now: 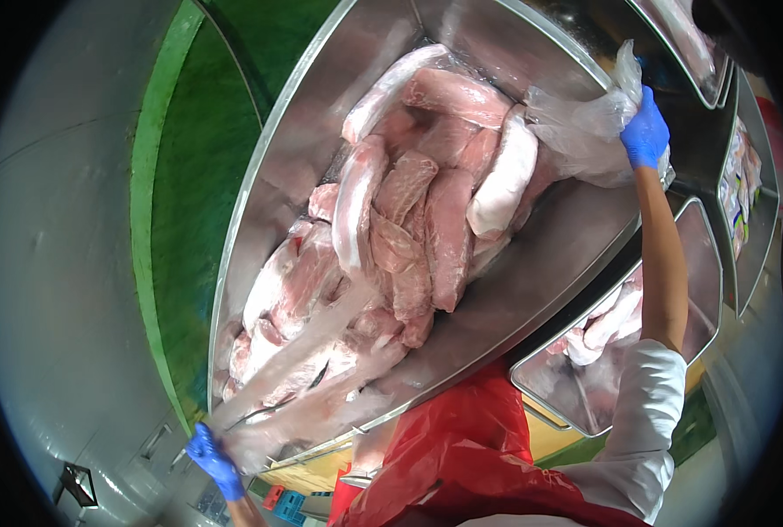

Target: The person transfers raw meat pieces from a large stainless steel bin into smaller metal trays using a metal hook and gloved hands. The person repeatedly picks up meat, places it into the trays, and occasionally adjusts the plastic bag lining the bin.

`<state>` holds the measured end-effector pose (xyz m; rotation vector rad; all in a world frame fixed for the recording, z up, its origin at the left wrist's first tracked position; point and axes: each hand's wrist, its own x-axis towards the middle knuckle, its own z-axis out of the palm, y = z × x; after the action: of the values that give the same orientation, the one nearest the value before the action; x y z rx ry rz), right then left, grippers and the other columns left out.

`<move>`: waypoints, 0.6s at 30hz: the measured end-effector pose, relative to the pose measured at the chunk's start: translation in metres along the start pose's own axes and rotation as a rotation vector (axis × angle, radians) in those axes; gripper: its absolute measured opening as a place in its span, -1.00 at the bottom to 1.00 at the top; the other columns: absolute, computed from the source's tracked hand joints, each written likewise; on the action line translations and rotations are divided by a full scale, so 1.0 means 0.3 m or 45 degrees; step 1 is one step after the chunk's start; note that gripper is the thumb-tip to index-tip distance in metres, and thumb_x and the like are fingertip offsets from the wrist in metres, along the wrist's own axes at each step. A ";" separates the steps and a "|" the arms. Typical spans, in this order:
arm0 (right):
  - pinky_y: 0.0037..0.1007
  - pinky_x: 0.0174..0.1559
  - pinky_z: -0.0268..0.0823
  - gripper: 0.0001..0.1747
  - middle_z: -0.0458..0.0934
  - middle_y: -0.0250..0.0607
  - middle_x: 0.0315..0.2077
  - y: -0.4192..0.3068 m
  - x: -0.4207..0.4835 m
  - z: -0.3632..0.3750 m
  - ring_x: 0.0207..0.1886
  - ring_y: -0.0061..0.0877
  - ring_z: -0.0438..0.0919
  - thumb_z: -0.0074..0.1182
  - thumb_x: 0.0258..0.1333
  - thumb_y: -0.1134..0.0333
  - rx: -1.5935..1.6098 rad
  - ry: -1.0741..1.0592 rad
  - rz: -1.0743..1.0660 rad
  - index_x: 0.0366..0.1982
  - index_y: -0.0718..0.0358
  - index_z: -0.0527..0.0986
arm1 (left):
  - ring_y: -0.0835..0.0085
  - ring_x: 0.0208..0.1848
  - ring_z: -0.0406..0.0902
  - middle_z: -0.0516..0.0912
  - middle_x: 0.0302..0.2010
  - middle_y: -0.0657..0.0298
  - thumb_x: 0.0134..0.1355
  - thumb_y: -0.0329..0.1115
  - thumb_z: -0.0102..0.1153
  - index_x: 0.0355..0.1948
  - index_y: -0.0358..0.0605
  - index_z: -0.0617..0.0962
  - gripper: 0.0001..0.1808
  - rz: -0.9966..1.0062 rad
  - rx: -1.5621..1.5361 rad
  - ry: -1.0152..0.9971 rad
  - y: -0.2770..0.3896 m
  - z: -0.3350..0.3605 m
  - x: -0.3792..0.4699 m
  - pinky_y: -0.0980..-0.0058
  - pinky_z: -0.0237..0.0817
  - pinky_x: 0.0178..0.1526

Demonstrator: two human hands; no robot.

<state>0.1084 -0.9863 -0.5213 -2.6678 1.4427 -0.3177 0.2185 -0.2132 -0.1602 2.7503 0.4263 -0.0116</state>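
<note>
A large stainless steel bin (pixel 550 283) in front of me holds many long pieces of raw meat (pixel 447 230). My left hand (pixel 215 458), in a blue glove, grips one end of a clear plastic sheet (pixel 299 342) at the bin's near left corner; the sheet stretches over part of the meat. In another blue glove, my right hand (pixel 646 128) is closed on bunched clear plastic (pixel 579 128) at the bin's right rim. Whether both hands hold the same piece of plastic cannot be told.
Right of the bin stands a smaller metal tub (pixel 701 277) with pale meat pieces. Beyond it are another metal container (pixel 764 244) with packaged-looking contents and a further one (pixel 721 92) at the top right. Green flooring (pixel 200 197) lies left. Blue crates (pixel 289 507) show at the bottom.
</note>
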 end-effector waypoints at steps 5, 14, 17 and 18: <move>-0.02 -0.21 0.37 -0.57 0.62 0.00 -0.24 0.010 0.002 0.014 -0.17 0.01 0.58 0.05 0.06 0.29 -0.016 0.048 0.002 0.02 -0.03 0.37 | 0.53 -0.34 0.25 0.33 -0.45 0.31 0.24 -0.49 0.07 -0.54 -0.29 0.35 -0.76 0.702 -0.126 -0.269 0.255 0.331 0.145 0.54 0.10 -0.29; -0.10 -0.20 0.40 -0.47 0.62 -0.02 -0.24 0.012 -0.011 0.017 -0.17 -0.01 0.58 0.17 0.01 0.18 0.008 0.041 -0.068 0.06 0.00 0.37 | 0.31 -0.44 0.50 0.54 -0.55 0.10 0.16 -0.08 0.30 -0.44 -0.23 0.54 -0.62 0.661 -0.268 -0.535 0.447 1.808 0.556 0.33 0.33 -0.32; -0.14 -0.20 0.41 -0.48 0.62 -0.03 -0.25 0.001 -0.005 0.020 -0.19 -0.01 0.58 0.20 -0.01 0.15 0.036 0.087 -0.072 0.03 0.01 0.39 | -0.04 -0.17 0.60 0.64 -0.28 -0.12 0.10 0.03 0.29 -0.09 -0.18 0.51 -0.46 0.668 0.052 -0.553 0.528 2.127 0.624 0.16 0.41 -0.08; -0.17 -0.17 0.42 -0.38 0.63 -0.03 -0.24 0.016 0.003 0.038 -0.18 -0.02 0.59 0.25 -0.05 0.11 -0.002 0.103 -0.121 0.08 0.09 0.39 | -0.13 -0.07 0.58 0.65 -0.19 -0.17 0.09 0.06 0.28 0.01 -0.16 0.48 -0.39 0.653 0.187 -0.594 0.532 2.221 0.641 0.12 0.41 -0.02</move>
<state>0.1075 -0.9897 -0.5333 -2.7607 1.3391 -0.4374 0.4793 -0.5311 -0.7409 2.7896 -0.4177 -0.5574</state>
